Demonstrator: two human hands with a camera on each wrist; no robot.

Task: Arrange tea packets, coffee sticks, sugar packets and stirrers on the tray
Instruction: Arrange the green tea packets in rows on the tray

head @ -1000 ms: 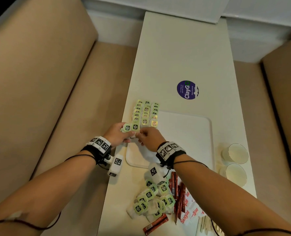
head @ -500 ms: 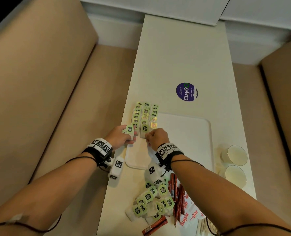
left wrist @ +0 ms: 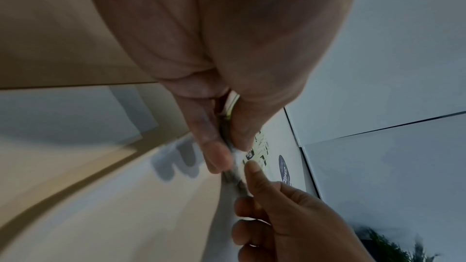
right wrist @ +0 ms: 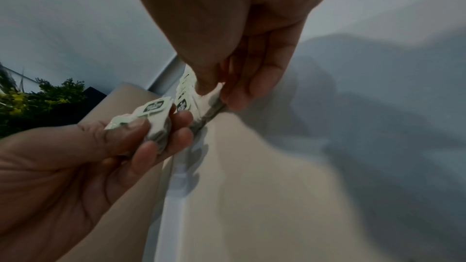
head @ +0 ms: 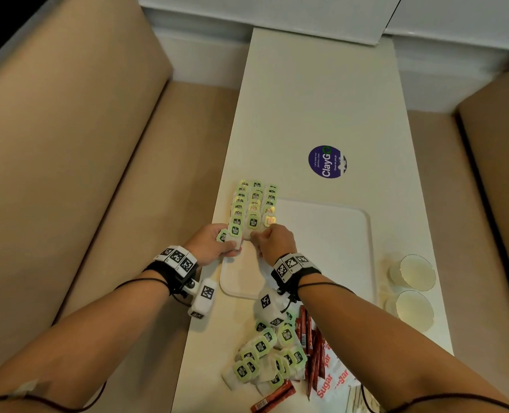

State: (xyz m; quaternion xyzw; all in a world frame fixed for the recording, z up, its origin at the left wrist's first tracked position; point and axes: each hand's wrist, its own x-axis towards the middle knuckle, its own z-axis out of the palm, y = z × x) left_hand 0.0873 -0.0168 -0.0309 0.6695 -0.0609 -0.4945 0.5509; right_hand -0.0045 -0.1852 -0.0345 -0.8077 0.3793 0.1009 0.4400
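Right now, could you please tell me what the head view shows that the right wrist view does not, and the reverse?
Only the head view shows the tray, three rows of tea packets, the loose pile, red coffee sticks, sugar packets and two paper cups. Only the right wrist view shows the left hand's curled fingers stacking several packets, plus greenery. Both show the right hand pinching a packet.

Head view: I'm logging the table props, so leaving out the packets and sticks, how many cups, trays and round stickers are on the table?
Paper cups: 2, the far cup and the near cup
Tray: 1
Round purple sticker: 1
Total: 4
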